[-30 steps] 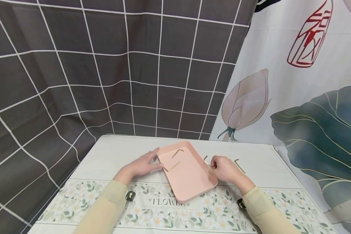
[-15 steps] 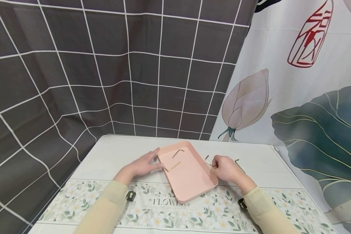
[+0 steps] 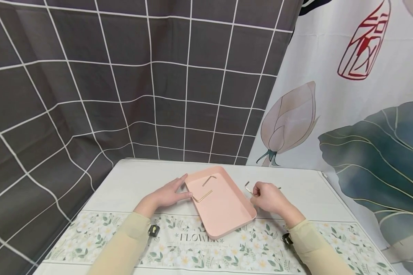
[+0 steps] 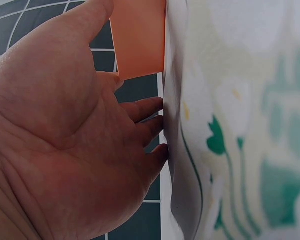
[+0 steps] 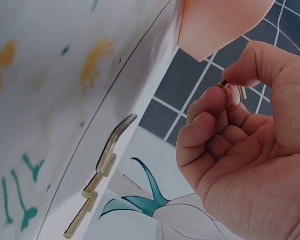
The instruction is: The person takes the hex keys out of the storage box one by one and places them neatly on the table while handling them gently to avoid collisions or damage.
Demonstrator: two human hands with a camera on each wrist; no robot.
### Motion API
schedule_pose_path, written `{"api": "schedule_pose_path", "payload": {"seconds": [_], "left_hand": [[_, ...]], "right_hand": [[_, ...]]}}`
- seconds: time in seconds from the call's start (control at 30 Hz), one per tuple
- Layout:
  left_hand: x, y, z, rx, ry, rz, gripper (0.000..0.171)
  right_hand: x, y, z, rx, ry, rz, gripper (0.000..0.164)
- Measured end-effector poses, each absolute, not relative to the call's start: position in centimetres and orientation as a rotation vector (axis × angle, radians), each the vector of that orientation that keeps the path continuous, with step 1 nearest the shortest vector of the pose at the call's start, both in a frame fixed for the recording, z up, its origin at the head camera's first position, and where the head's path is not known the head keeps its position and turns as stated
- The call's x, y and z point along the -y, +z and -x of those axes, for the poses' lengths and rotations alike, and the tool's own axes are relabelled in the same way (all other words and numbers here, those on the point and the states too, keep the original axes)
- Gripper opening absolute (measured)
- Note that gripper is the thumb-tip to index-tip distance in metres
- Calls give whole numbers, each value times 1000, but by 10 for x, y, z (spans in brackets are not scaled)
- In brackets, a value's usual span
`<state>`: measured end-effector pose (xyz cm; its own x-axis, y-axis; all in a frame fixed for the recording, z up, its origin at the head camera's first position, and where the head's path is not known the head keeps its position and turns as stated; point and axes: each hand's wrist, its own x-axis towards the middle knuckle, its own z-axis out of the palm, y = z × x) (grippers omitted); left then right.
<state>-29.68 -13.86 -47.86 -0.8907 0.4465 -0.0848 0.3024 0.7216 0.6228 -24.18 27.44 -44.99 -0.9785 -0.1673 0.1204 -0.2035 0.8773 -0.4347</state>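
Observation:
My left hand [image 3: 166, 194] rests against the left side of a pink tray [image 3: 223, 214], thumb at its rim, fingers extended. In the left wrist view, the left hand [image 4: 75, 115] has a fingertip by the tray's corner [image 4: 140, 45]. Two gold L-shaped hex keys [image 3: 204, 196] lie in the tray. Just right of the tray, my right hand [image 3: 270, 196] pinches another hex key [image 3: 247, 187] between thumb and finger, its bent end sticking out. In the right wrist view, the right hand [image 5: 245, 150] mostly covers that key [image 5: 242, 92].
Gold hex keys [image 5: 110, 145] lie on the table below the right hand, mostly hidden behind it in the head view. A white cloth with a floral band [image 3: 179, 256] covers the table. A dark grid curtain [image 3: 168, 84] hangs behind.
My right hand has moved slightly right, away from the tray's edge, with the hex key in its fingers. It now covers most of the key lying behind it. Left hand and tray stay put.

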Motion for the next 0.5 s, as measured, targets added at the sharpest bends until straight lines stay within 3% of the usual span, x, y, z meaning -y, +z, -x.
{"api": "schedule_pose_path", "payload": {"seconds": [0.5], "left_hand": [[139, -477, 295, -2689, 926, -589, 97]], "right_hand": [[-291, -446, 245, 2946, 689, -268, 14]]}}
